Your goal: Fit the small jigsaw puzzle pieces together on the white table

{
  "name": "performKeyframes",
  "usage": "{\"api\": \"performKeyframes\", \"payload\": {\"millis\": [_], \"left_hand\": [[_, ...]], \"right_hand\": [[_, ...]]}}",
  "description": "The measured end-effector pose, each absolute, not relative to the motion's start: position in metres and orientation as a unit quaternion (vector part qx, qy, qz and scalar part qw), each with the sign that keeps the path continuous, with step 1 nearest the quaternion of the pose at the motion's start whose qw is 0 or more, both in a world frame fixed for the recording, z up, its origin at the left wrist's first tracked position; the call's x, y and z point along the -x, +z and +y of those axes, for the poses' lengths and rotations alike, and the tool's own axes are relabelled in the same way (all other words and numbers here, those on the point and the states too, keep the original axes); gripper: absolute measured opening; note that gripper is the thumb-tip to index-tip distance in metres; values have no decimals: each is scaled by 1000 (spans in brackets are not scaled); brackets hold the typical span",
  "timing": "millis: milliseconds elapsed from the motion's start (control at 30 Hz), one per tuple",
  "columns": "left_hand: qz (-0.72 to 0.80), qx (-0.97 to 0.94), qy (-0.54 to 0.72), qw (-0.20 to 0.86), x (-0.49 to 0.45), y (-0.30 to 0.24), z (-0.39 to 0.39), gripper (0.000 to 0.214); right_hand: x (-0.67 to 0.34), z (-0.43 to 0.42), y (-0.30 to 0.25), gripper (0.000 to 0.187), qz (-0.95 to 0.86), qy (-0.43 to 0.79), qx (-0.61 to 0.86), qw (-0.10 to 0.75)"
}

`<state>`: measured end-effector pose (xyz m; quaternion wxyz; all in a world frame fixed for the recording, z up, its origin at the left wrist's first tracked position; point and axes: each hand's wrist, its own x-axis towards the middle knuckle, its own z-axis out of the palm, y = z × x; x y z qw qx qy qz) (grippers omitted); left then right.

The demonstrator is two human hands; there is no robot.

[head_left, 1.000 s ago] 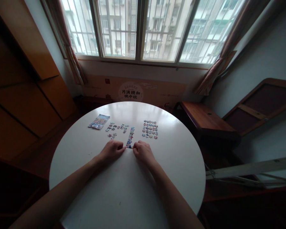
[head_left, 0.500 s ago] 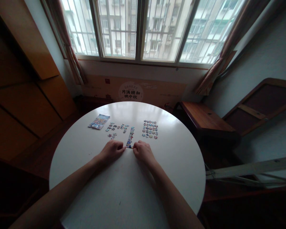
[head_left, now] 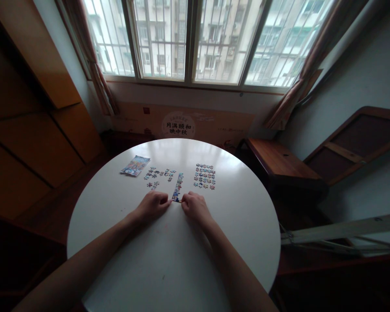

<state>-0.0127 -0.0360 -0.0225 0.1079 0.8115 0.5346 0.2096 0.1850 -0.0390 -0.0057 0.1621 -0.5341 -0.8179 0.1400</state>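
A narrow strip of joined jigsaw pieces (head_left: pixel 178 185) lies on the white table, with a short row along its near end. My left hand (head_left: pixel 154 203) is closed, its fingertips against the strip's near left corner. At the right of that near end, my right hand (head_left: pixel 194 205) pinches a jigsaw piece, mostly hidden by the fingers. Beyond my left hand lie scattered loose jigsaw pieces (head_left: pixel 154 173). Farther right, more jigsaw pieces (head_left: pixel 205 177) are laid out in rows.
A colourful picture sheet (head_left: pixel 135 165) lies at the table's far left. The round white table (head_left: pixel 169 268) has its curved edge all around. A wooden bench (head_left: pixel 279 156) stands beyond it at the right, under a barred window (head_left: pixel 188 43).
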Motion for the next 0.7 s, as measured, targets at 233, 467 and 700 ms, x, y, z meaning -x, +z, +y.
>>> {"api": "performKeyframes", "payload": {"millis": [233,467,700], "left_hand": [[535,-809,215,115,13,-22,-36,38],[532,-811,216,114,13,-23,-36,38],[538,-807,211,122,13,-22,-36,37]], "right_hand": [[-185,-39,-3,18,-816,141,539,153],[-184,-40,-3,19,-818,138,538,150],[-184,-38,-4,19,-818,137,541,142]]}}
